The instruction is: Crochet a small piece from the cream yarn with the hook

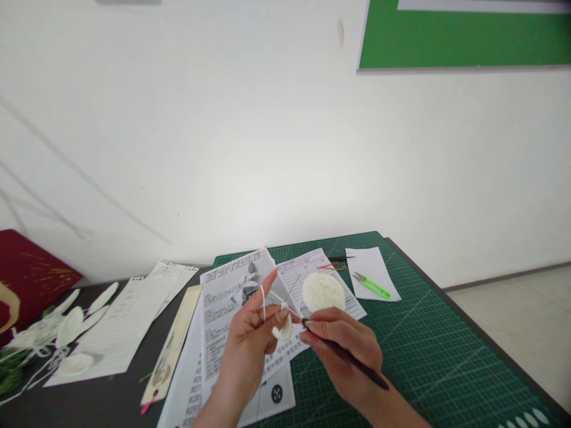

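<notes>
Between thumb and fingers, my left hand (250,333) pinches a small white crochet piece (282,330). White yarn loops over its raised index finger. My right hand (345,348) grips a dark-handled crochet hook (357,361) like a pen, its tip pointing left at the piece, where yarn meets it. Just behind my right hand, on a lined sheet, sits a ball of cream-white yarn (323,292). Printed pattern sheets (223,315) lie under my left hand. The exact stitch at the hook's tip is too small to make out.
Green thread snips (372,286) rest on white paper (381,267) at the right of the green cutting mat (428,356). To the left are a ruler-like bookmark (172,348), handwritten sheets (120,327), several white crocheted petals (71,327), green yarn (12,370) and a dark red item (35,273).
</notes>
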